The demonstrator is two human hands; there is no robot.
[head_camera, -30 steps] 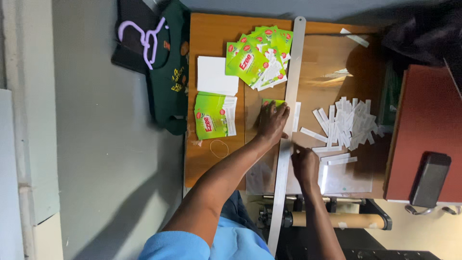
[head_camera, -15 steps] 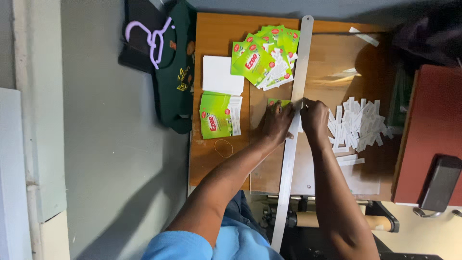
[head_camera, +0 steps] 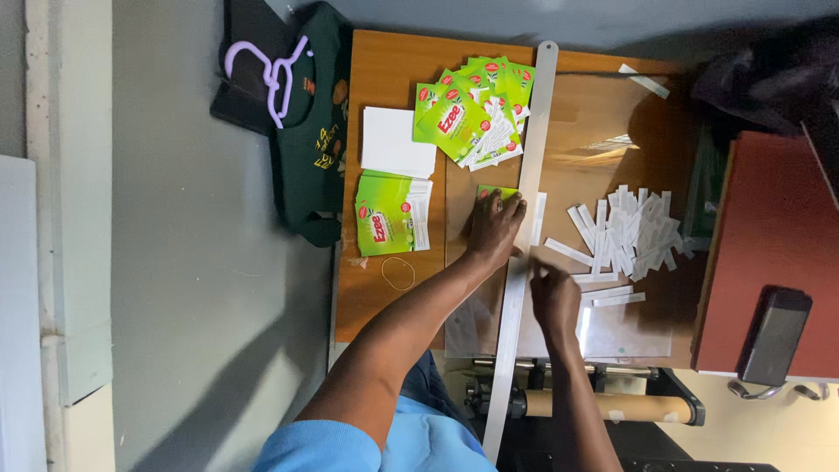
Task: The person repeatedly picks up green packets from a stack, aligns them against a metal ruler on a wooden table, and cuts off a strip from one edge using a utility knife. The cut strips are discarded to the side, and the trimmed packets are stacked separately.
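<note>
A long metal ruler (head_camera: 522, 245) lies across the wooden table (head_camera: 384, 105), and everything sits to one side of it or the other. The left hand (head_camera: 495, 229) lies flat, fingers spread, pressing a green packet (head_camera: 495, 192) down against the ruler's edge; only the packet's top shows past the fingertips. The right hand (head_camera: 553, 295) is on the other side of the ruler, just beside it and nearer the person than the left hand. Its fingers are curled loosely inward; whether it grips anything I cannot tell.

Half a second ago the right hand was up beside the left, both at the packet and almost touching across the ruler. Now it has drawn back along the ruler toward the person, close to where it sat a second ago. The left hand has stayed on the packet throughout.

Beyond the ruler from the left hand, a heap of white strips (head_camera: 625, 236) is scattered, with two more strips (head_camera: 612, 295) just past the right hand. On the left hand's side of the ruler lie a fanned pile of green packets (head_camera: 472, 114), a neater stack (head_camera: 391, 214), a white sheet (head_camera: 396, 142) and a rubber band (head_camera: 398, 274). A dark phone (head_camera: 773, 336) rests on a red surface (head_camera: 769, 227), well apart from the ruler.
</note>
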